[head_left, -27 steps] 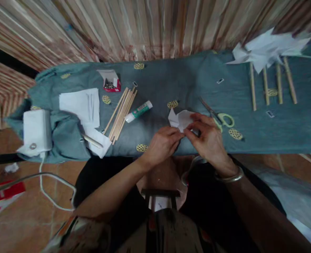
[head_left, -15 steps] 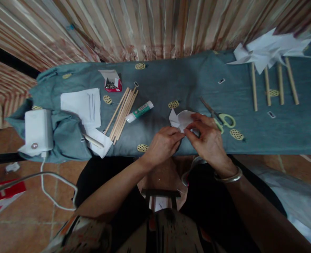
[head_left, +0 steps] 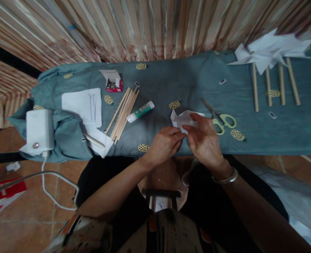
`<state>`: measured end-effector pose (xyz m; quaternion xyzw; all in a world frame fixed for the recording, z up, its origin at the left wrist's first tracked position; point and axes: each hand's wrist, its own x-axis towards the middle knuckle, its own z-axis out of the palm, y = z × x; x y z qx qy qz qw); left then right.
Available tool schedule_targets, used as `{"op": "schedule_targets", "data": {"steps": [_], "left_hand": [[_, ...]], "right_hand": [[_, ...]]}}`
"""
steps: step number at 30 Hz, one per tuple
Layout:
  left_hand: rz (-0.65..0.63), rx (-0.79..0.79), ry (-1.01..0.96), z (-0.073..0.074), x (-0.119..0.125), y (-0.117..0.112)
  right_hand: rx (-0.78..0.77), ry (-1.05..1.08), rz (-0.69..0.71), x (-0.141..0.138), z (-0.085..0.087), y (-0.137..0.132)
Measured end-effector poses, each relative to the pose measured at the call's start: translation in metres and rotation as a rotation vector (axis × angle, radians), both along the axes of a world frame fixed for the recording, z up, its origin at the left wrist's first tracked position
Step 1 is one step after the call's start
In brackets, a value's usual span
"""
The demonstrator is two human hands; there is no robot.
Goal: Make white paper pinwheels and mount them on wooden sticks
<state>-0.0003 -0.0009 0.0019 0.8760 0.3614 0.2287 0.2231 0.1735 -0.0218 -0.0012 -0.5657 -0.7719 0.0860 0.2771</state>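
From the head camera, a folded paper sits near the front edge of the table, which is covered with a blue-green cloth, right in front of the person. The paper is white and small. It is creased into several angled flaps, one pointed corner sticks up on its left side, and a flat flap reaches to the right.

The left hand meets the paper's near left corner with its fingers curled in and closed on the edge. The right hand covers the near right part of the paper. Its thumb and forefinger are drawn together on the paper and the other fingers are loosely bent. The picture is dim and the fingertips overlap, so the exact pinch is hard to make out. A metal bangle circles the right wrist.

Green-handled scissors lie just right of the paper, and a glue stick lies to its left. Further left are a bundle of wooden sticks, a small red box and some white sheets. At the far right end of the table, white paper pinwheels lie on their sticks, well apart from the hands.
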Motion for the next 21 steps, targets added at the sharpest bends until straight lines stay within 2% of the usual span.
{"op": "schedule_targets", "data": {"steps": [10,17,21], "left_hand": [[-0.002,-0.026,0.006,0.001,0.000,-0.001],[0.014,-0.026,-0.001,0.000,0.001,0.000],[0.010,-0.017,0.011,0.001,0.002,0.000]], "right_hand": [[0.124,-0.147,-0.015,-0.013,-0.008,-0.005],[0.028,0.111,-0.045,0.003,-0.002,0.004],[0.011,0.110,-0.125,0.011,0.005,0.015]]}}
